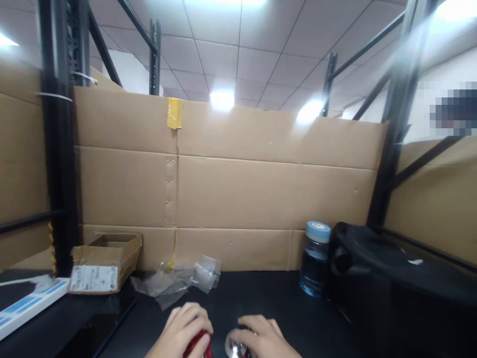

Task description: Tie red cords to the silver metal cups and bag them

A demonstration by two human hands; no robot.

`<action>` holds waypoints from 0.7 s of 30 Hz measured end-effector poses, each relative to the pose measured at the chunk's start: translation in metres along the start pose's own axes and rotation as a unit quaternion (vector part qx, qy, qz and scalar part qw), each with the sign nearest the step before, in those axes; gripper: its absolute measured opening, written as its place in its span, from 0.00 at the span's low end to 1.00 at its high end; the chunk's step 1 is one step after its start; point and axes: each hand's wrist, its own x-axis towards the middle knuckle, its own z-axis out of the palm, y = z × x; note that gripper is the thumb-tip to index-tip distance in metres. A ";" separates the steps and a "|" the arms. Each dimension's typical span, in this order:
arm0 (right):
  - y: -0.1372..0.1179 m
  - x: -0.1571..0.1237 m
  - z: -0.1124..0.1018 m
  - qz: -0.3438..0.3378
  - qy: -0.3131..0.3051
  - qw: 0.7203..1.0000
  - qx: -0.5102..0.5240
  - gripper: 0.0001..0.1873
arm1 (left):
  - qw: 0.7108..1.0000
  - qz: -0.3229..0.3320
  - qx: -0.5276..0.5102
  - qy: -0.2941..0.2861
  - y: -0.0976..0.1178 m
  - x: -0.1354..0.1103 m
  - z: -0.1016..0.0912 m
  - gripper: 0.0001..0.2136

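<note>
At the bottom edge of the view, my left hand (184, 330) is curled round a red object (199, 345) that shows only partly beneath the fingers. Right beside it, my right hand (263, 338) is closed over a shiny silver metal piece (234, 347). Both hands rest low on the black table (261, 293), close together. Most of the red object and the silver piece is cut off by the frame edge, so I cannot make out what they are.
Crumpled clear plastic bags (179, 281) lie just beyond my hands. An open cardboard box (106, 263) stands at the left, a blue-lidded water bottle (315, 258) and a black bag (376, 268) at the right. A cardboard wall (238, 189) and black rack posts (59, 149) enclose the table.
</note>
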 end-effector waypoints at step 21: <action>-0.006 -0.005 -0.012 -0.045 0.033 0.995 0.079 0.13 | 0.997 -0.005 0.055 0.059 0.018 -0.012 0.011 0.10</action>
